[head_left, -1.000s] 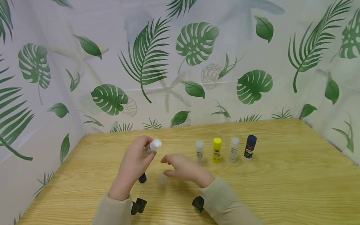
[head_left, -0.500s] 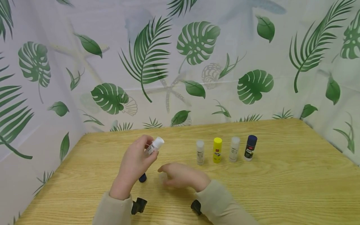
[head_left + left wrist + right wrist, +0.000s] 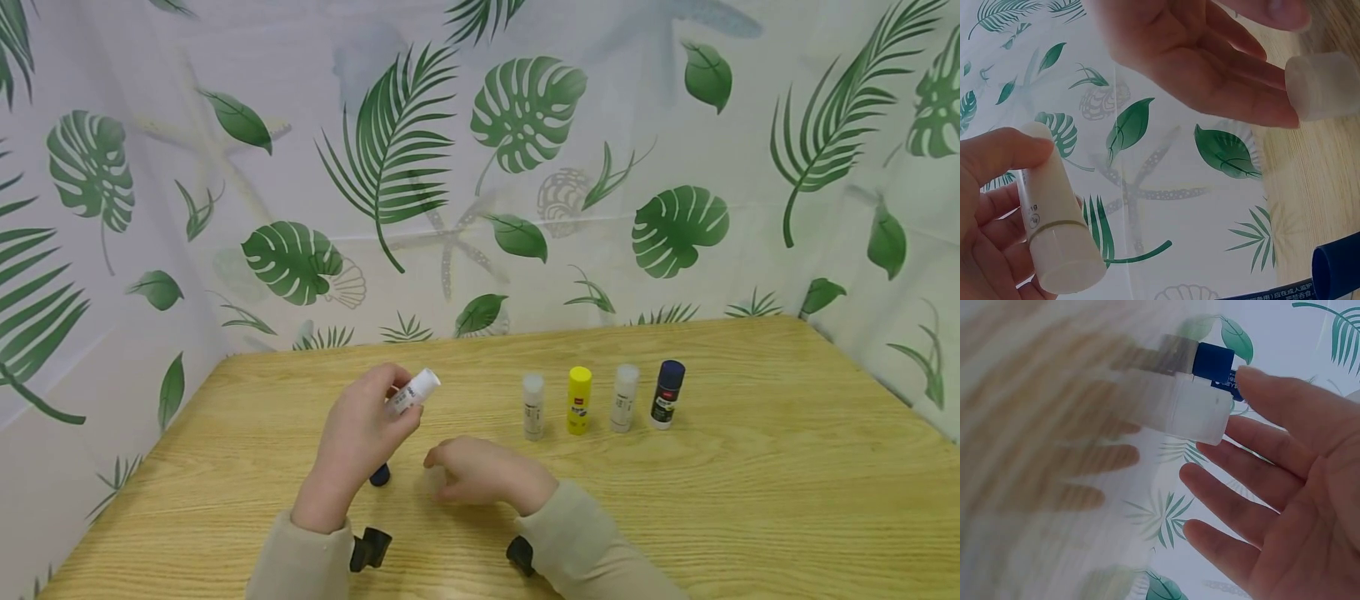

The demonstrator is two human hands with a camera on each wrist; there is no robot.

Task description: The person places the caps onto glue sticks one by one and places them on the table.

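Observation:
Tilted above the table, a white glue stick [image 3: 415, 392] [image 3: 1054, 200] is gripped by my left hand [image 3: 358, 437] [image 3: 988, 187]. My right hand [image 3: 491, 473] [image 3: 1204, 65] [image 3: 1291, 465] is low over the table, its fingers loosely extended beside a translucent cap [image 3: 1322, 86] [image 3: 1200, 411]. The fingertips are at the cap's edge, the thumb apart from it; contact cannot be told. In the head view that hand mostly hides the cap. A dark blue piece [image 3: 380, 476] [image 3: 1337, 269] [image 3: 1214, 362] is partly hidden by my left hand in the head view.
To the right stand a white glue stick [image 3: 533, 408], a yellow one [image 3: 579, 402], another white one [image 3: 624, 400] and a dark blue one [image 3: 667, 395]. Black pieces [image 3: 371, 550] are by the sleeves. A leaf-patterned cloth [image 3: 450, 183] hangs behind the table [image 3: 750, 500].
My right hand has moved down and slightly left, over the translucent cap. The white glue stick in my left hand has tipped further right.

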